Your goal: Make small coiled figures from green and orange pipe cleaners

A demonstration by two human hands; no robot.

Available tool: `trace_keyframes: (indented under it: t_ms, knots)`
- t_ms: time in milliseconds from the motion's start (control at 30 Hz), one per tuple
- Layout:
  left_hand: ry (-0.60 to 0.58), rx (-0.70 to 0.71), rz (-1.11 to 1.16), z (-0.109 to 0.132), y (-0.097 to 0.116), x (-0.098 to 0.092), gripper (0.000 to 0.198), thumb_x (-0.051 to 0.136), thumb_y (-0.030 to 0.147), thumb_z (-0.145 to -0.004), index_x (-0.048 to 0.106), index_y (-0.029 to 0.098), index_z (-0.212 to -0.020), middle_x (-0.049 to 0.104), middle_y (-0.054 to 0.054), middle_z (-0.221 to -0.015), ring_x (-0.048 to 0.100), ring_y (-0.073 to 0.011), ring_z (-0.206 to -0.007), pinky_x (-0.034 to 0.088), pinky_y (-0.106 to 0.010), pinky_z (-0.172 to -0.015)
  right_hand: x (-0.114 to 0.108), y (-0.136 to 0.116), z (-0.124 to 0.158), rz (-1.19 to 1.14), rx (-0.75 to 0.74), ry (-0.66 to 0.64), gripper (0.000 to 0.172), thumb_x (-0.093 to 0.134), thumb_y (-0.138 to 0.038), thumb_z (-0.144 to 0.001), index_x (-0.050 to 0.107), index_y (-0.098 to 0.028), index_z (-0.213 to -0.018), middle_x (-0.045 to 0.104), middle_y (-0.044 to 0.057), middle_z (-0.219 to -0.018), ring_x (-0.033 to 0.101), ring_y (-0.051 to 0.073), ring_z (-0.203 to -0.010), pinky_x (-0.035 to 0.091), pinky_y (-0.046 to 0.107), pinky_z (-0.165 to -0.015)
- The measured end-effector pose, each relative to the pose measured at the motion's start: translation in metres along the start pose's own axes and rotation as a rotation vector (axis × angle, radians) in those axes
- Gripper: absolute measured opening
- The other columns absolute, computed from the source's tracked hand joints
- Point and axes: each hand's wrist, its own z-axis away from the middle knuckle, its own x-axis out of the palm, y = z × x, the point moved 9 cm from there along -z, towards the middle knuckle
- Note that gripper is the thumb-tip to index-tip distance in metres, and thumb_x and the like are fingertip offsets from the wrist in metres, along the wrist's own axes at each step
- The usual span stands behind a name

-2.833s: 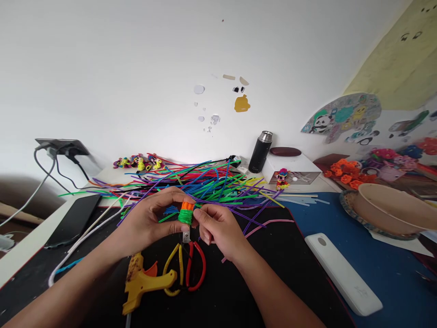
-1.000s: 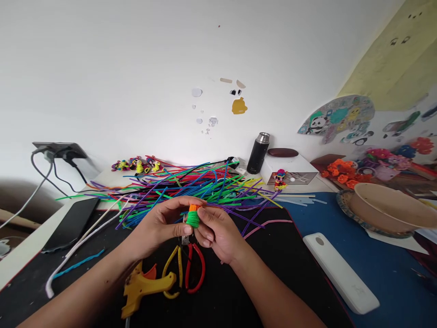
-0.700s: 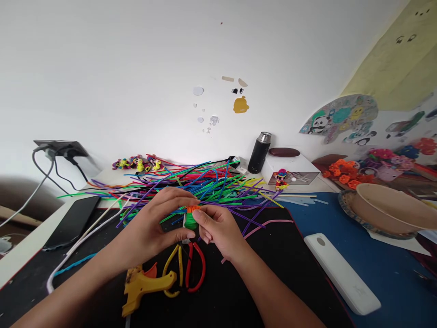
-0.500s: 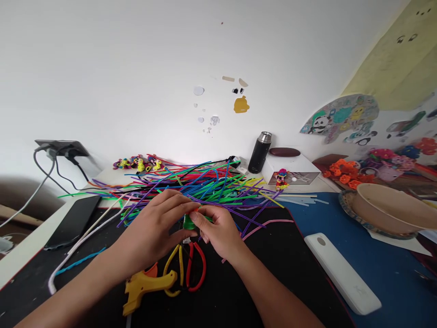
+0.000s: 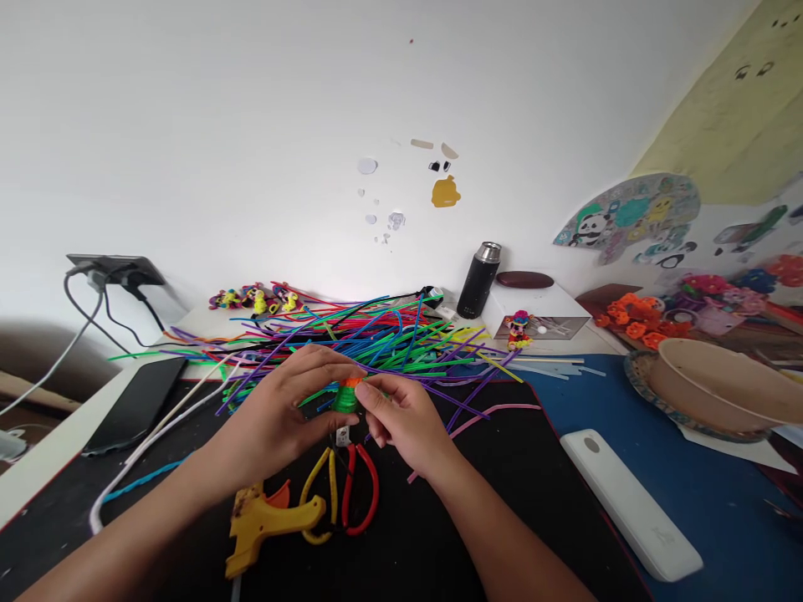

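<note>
Both my hands meet over the black mat [image 5: 439, 535] at the middle of the desk. My left hand [image 5: 276, 418] is curled around a small green and orange pipe-cleaner coil [image 5: 345, 395], thumb under it. My right hand [image 5: 401, 422] pinches the same coil from the right with thumb and fingertips. Just beyond lies a big heap of coloured pipe cleaners [image 5: 376, 339]. Under my hands rest pliers with yellow and red handles [image 5: 342, 493] and a yellow glue gun [image 5: 263, 518].
A black phone [image 5: 135, 401] and white cable lie left. A black flask [image 5: 478, 280], a white box [image 5: 539, 309] and a small figure [image 5: 518, 328] stand behind. A white remote-like bar [image 5: 627, 502] lies on the blue mat, a beige bowl [image 5: 715, 385] at right.
My hands have kept turning the coil between them; it dipped low behind my fingers half a second ago and now shows its orange top again. The view shifted slightly.
</note>
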Motion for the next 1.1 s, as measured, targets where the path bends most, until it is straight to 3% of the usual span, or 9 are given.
trace_keyframes:
  t_ms: [300,1100]
  knots:
    - [0.015,-0.134,0.04,0.003,-0.019,-0.001,0.041,0.083,0.052,-0.095,0.08,0.028,-0.128,0.083,-0.01,-0.122,0.075,-0.0316,-0.117,0.06,-0.044,-0.106,-0.007,-0.007,0.0,0.038,-0.063,0.058,0.052,0.079,-0.07,-0.088,0.065,-0.021,-0.081,0.051,-0.009,-0.049,0.041,0.009,-0.042,0.028,0.025,-0.046]
    - [0.001,-0.208,0.082,-0.003,-0.028,-0.002,0.043,0.085,0.059,-0.09,0.083,0.026,-0.118,0.083,-0.01,-0.114,0.077,-0.0299,-0.107,0.063,-0.041,-0.099,-0.007,-0.014,0.001,0.047,-0.125,0.085,0.046,0.075,-0.064,-0.092,0.068,-0.021,-0.077,0.042,-0.01,-0.045,0.039,0.01,-0.04,0.026,0.026,-0.046]
